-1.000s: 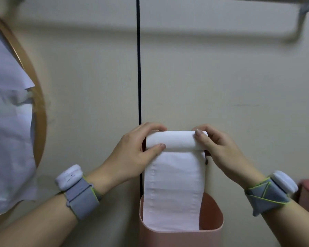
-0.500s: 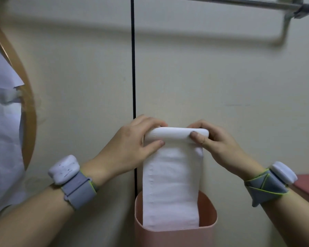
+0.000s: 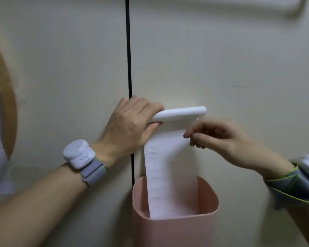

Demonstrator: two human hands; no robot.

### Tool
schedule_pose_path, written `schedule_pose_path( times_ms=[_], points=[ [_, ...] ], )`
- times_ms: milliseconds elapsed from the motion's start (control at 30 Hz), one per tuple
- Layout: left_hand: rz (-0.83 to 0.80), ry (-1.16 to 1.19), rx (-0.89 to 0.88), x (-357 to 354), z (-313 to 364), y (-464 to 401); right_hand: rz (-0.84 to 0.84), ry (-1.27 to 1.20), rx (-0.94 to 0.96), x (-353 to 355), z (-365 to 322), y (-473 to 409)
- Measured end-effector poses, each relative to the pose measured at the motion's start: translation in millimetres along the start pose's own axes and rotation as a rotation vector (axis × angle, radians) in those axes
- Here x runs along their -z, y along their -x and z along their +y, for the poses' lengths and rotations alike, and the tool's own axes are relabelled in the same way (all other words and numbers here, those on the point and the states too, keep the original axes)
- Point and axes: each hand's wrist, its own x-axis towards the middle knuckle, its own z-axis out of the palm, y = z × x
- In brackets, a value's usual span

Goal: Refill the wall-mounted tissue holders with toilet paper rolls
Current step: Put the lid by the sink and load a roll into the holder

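Toilet paper [image 3: 169, 168] hangs against the wall, its loose strip running down into the pink holder [image 3: 175, 229] while its rolled top sits above. Your left hand [image 3: 130, 125] curls round the roll's left end, and your right hand [image 3: 216, 134], blurred, pinches the strip's right edge just below.

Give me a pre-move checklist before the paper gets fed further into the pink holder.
1. Left hand grips the rolled end of the paper: ok.
2. Right hand has a hold on the paper: cannot tell, its fingertips are at the strip's edge and blurred.
3. Strip hangs straight: ok.
4. Strip's lower end sits inside the pink holder: ok.
5. Holder fixed firmly to the wall: cannot tell.
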Motion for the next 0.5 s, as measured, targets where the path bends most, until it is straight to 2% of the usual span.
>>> schedule_pose_path(
  times_ms=[133,500],
  points=[
    [0.012,0.002,-0.054,-7.8,-0.4,7.5,-0.370,0.045,-0.129,-31.4,5.9,1.0],
    [0.079,0.079,-0.126,-26.7,3.2,26.7,-0.983,0.102,-0.329,-79.8,18.6,-14.4]
  ],
)
